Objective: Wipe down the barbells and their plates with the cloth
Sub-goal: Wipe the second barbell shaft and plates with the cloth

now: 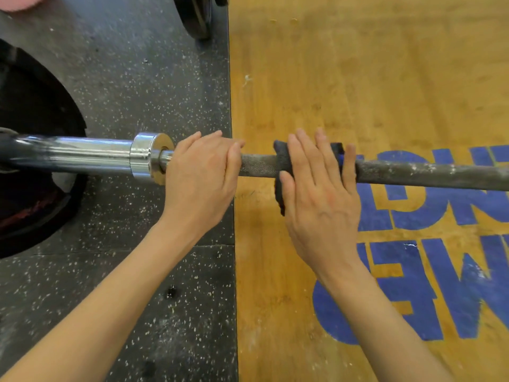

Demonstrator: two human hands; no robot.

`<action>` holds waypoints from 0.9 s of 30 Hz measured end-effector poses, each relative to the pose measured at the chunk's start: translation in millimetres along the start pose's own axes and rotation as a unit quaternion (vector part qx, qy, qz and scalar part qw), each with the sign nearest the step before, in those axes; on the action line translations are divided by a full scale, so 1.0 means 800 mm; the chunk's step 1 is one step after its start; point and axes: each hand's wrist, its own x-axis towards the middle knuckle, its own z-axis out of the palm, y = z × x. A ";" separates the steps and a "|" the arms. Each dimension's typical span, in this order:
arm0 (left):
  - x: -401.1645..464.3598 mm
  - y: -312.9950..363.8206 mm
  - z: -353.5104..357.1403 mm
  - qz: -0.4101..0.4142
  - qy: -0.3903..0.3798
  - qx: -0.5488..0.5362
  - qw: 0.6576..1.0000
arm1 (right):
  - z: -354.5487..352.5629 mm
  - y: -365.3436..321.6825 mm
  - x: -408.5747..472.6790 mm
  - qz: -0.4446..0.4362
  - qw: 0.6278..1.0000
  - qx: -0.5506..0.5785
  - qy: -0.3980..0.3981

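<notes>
A barbell (429, 175) lies across the view, its dark shaft marked with white chalk and knurled near the middle. Its chrome sleeve (82, 154) and collar run left into a black plate (33, 111). My left hand (201, 175) is wrapped over the shaft just right of the collar. My right hand (319, 188) lies flat with fingers spread, pressing a dark cloth (281, 161) draped over the shaft. The cloth hangs down on the near side of the bar.
Black speckled rubber flooring (137, 271) covers the left half; a wooden platform (358, 64) with blue lettering (413, 285) covers the right. Another dark plate (197, 15) stands at the top centre. A pink object (19, 2) shows at the top left corner.
</notes>
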 end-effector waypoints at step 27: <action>-0.153 0.031 -0.013 0.009 0.031 -0.020 0.999 | -0.061 -0.041 -0.099 0.026 0.997 -0.009 -0.072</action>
